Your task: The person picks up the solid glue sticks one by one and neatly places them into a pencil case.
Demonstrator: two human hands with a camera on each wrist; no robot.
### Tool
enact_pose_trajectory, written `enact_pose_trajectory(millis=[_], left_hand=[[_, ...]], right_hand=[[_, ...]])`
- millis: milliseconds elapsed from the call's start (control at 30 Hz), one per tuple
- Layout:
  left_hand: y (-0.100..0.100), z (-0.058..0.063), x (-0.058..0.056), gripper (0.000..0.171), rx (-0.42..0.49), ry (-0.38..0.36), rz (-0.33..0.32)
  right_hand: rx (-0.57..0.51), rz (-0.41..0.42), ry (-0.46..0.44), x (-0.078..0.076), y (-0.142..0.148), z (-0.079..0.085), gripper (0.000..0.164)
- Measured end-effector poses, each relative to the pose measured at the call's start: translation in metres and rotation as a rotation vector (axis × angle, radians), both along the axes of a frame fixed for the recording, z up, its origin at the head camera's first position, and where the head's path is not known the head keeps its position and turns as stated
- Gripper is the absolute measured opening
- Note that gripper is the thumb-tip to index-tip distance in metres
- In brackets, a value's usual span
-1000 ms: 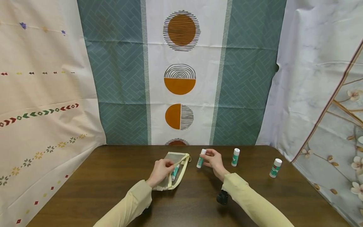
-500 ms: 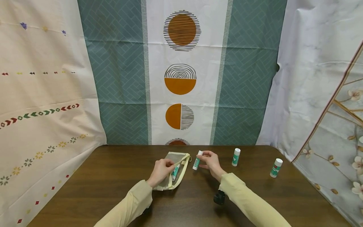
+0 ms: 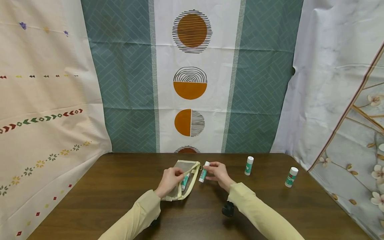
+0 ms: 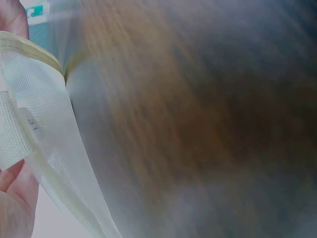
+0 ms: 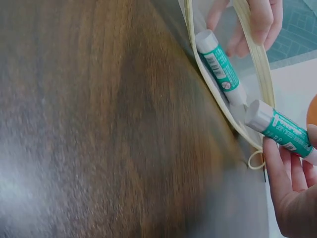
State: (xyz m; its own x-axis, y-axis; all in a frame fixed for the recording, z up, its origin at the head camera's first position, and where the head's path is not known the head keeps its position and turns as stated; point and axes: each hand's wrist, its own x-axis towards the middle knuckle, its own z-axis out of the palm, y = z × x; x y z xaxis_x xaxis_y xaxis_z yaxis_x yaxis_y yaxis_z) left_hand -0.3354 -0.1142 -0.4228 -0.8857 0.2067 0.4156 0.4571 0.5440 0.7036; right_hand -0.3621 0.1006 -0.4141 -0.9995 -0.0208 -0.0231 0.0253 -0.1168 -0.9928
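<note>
A sheer pouch with cream edging [image 3: 192, 191] lies on the table, its mouth held apart. My left hand [image 3: 170, 180] pinches the upper edge of that mouth; in the left wrist view the pale mesh [image 4: 54, 114] hangs between thumb and fingers. Inside lies one green-and-white glue stick [image 5: 221, 67]. Just right of the opening, my right hand [image 3: 219, 174] grips a second glue stick [image 3: 204, 172] between thumb and fingers, tilted. In the right wrist view, one white end of the held stick [image 5: 285, 130] overlaps the pouch's edge; whether they touch I cannot tell.
Two more glue sticks stand upright on the brown table [image 3: 120, 200]: one behind my right hand [image 3: 249, 165], the other near the right edge [image 3: 291, 177]. A zipper-pull loop [image 5: 256, 159] hangs at the pouch's corner. Patterned cloths surround the table's back and sides.
My right hand has moved left with its glue stick, close to the pouch's mouth, and the stick leans more. The left hand and the pouch have stayed put.
</note>
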Motion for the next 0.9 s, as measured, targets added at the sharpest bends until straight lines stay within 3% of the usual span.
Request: enact_pose_trajectory(millis=[333,900], left_hand=[[0.0,0.0,0.001,0.008,0.01,0.02,0.004],[0.0,0.002,0.001,0.008,-0.007,0.015,0.018]], right_hand=[[0.026,0.075,-0.04,0.003,-0.006,-0.002,0.036],[0.067,0.094,-0.078,0.007,-0.019,0.001,0.038]])
